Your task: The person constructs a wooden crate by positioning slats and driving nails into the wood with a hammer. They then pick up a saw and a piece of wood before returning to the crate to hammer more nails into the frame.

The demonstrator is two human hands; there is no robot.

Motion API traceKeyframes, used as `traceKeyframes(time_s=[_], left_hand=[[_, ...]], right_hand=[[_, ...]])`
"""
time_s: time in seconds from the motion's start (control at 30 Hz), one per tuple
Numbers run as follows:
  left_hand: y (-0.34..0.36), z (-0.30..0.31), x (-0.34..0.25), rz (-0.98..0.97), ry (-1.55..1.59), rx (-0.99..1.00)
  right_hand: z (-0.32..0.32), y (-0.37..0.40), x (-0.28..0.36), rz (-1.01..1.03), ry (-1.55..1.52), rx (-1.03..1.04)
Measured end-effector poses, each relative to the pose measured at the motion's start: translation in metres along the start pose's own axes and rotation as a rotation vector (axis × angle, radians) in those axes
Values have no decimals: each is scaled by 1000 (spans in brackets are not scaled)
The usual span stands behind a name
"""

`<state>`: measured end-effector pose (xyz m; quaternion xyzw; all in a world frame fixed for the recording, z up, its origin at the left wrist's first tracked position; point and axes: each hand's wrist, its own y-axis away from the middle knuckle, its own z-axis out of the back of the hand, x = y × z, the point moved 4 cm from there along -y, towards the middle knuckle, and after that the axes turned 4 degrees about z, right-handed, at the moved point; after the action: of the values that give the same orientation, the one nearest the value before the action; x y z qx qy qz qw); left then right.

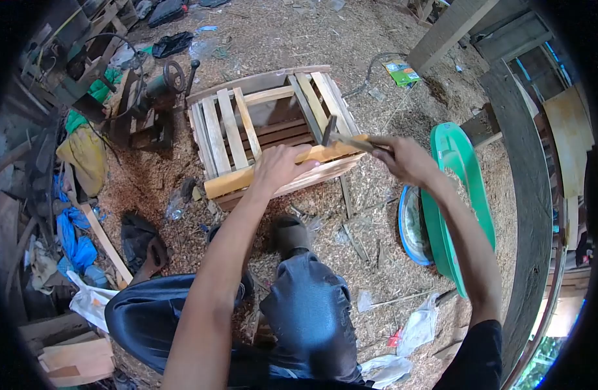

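Slatted crate of pale, unpainted wood (227, 130) sits mid-view on the shavings-covered floor (299, 39), in front of the person's feet. Slats line its left and right ends, with a wide gap between the two groups; further slats show inside through it. A yellowish wooden rail (229, 184) runs the length of the near top edge, slanting up to the right in view.

Left hand (279, 170): palm down across the middle of the rail, thumb spread toward the right; fingertip grip partly hidden, so cannot tell whether it clasps the wood. Right hand (406, 161): fingers closed around a hammer with a dark metal head and wooden handle (357, 142). Hammer head lies over the near right part of the crate, by the rail; contact cannot be told.

Clearances: beyond the far edge, a broad stretch of shavings. Right side, a strip of floor separates the crate from a green plastic tub (450, 244) and a blue-rimmed round basin (403, 224) just beside the tub. Left side tighter: a dark metal machine with a handwheel (174, 77) stands near the far left corner. Near edge, a dark boot (290, 235) is close, with loose sticks (355, 244) to its right.
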<state>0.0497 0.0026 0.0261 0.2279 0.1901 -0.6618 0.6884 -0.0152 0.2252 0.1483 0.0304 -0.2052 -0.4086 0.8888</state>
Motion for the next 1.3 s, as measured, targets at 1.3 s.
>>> traceKeyframes(time_s=[1.3], left_hand=[[3,1,-2,-45,0,-86]], right_hand=[[-81,-29,-6,-402,-362,-431]])
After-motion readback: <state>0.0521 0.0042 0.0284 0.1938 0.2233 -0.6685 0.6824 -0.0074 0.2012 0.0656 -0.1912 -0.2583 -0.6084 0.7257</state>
